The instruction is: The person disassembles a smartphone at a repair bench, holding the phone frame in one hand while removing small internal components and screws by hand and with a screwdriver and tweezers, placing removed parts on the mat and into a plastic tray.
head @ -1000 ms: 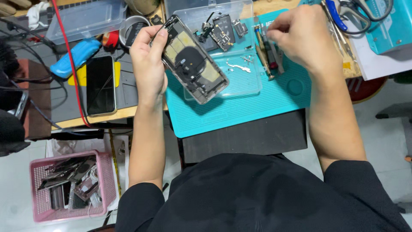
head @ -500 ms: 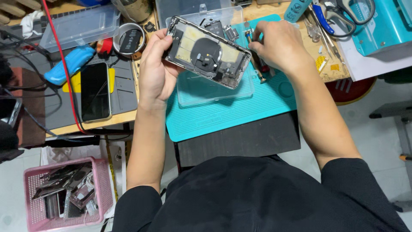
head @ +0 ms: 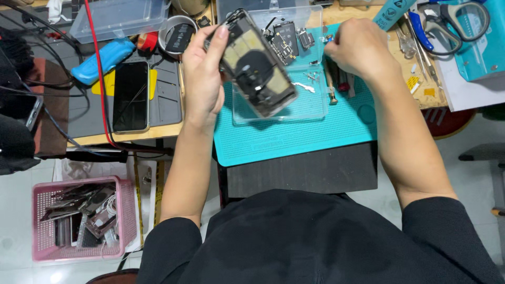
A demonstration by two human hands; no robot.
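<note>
Wood bench [head: 158, 132] w/ teal mat [head: 294, 139]; phone [head: 130, 96]

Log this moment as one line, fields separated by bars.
left hand: holds opened phone housing tilted above clear tray | right hand: at small parts by tray's far edge, grip unclear | surface: teal mat

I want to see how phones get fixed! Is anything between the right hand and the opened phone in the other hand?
Nothing visible. The left hand holds the opened phone housing above the clear tray. The right hand sits beside it over the teal mat, with only open space between them.
</note>
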